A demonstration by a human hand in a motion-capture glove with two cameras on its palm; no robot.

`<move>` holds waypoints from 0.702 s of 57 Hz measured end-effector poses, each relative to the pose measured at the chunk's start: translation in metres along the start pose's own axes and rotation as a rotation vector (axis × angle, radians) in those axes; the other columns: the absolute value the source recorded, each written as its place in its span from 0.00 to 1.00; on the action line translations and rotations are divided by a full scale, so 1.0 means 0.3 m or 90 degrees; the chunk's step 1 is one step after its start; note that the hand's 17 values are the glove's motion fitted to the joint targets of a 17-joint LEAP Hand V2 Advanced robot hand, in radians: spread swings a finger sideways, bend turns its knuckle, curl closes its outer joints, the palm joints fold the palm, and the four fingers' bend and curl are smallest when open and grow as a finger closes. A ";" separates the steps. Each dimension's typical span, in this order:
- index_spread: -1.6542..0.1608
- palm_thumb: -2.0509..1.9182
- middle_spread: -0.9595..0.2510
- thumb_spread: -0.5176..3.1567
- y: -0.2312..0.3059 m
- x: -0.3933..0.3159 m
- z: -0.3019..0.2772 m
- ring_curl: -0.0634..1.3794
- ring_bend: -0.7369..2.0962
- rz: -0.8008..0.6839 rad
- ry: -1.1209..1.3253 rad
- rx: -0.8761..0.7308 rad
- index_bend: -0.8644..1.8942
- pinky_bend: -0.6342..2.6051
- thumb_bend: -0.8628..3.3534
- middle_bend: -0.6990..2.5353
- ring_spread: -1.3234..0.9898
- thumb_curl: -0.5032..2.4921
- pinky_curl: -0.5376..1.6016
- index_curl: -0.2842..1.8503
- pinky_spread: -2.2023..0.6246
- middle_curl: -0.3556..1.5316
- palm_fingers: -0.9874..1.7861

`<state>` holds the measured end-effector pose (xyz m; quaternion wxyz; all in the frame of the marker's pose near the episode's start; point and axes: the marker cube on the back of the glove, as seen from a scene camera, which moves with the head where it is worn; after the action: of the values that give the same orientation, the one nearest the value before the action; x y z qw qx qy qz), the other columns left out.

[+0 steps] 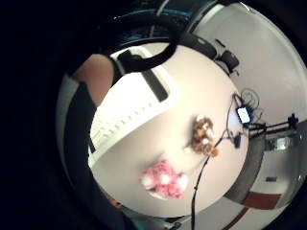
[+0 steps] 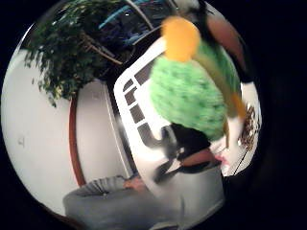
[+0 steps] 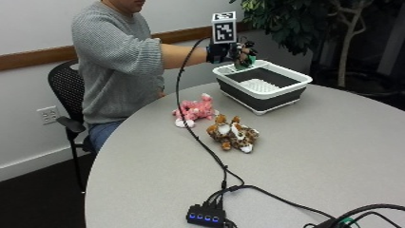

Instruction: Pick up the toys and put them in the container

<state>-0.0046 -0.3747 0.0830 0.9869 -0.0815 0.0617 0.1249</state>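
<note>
The person in the grey sweater sits at the far left of the round tabletop (image 3: 329,142) with the gloved right hand (image 3: 221,51) raised over the near-left rim of the white-and-black container (image 3: 263,88). Its fingers are curled round a green toy with an orange tip (image 2: 189,91), which the thumb-side palm view shows close against the palm, hanging above the slatted white wall of the container. The toy is not yet inside; from across the table it looks to sit right over the rim rather than over the middle of the basin.

Two toys wait on the tabletop nearer to me: a pink plush (image 3: 195,110) and, just right of it and closer, a spotted brown one (image 3: 233,134), the two lying near each other but apart.

The risk, as I judge it, is a release too soon. Let go here and the green toy could strike the rim and tumble outside onto the tabletop. The black cable (image 3: 202,142) trailing from the glove also runs close by both plush toys and could drag one on the next reach.
</note>
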 end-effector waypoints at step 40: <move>0.74 0.51 0.68 0.47 0.207 0.183 0.020 0.26 0.54 -0.019 -0.073 -0.043 0.35 0.51 0.20 0.27 0.47 0.26 0.44 0.22 0.78 0.37 0.32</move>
<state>0.0328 -0.3014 0.0720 0.9873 -0.1083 -0.0001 0.1165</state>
